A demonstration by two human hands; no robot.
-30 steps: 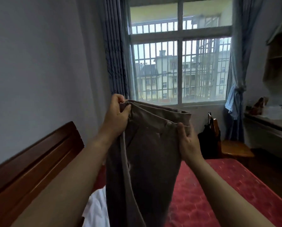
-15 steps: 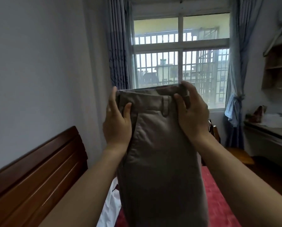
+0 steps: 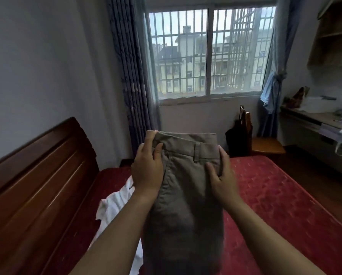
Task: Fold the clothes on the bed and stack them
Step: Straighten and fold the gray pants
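We hold a pair of taupe cotton trousers [image 3: 186,197] up in front of us, above the red patterned bedspread [image 3: 281,195]. Their long axis runs straight up and down in our view: the waistband is at the top, level and towards the barred window [image 3: 209,52], and the legs hang towards the bottom edge of the frame, where they pass out of sight. One belt loop shows on the waistband (just right of its middle).

Our left hand [image 3: 147,171] grips the left end of the waistband, with the fingers curled over its top corner and the thumb pressed on the front of the cloth. Our right hand [image 3: 222,176] pinches the right edge a little lower, thumb on the front and the fingers wrapped round the side seam.

A crumpled white garment [image 3: 114,205] lies on the bed to the left of the trousers, near the dark wooden headboard [image 3: 37,175]. A wooden chair [image 3: 265,144] stands beyond the bed under the window, and a cluttered desk [image 3: 313,124] lines the right wall.
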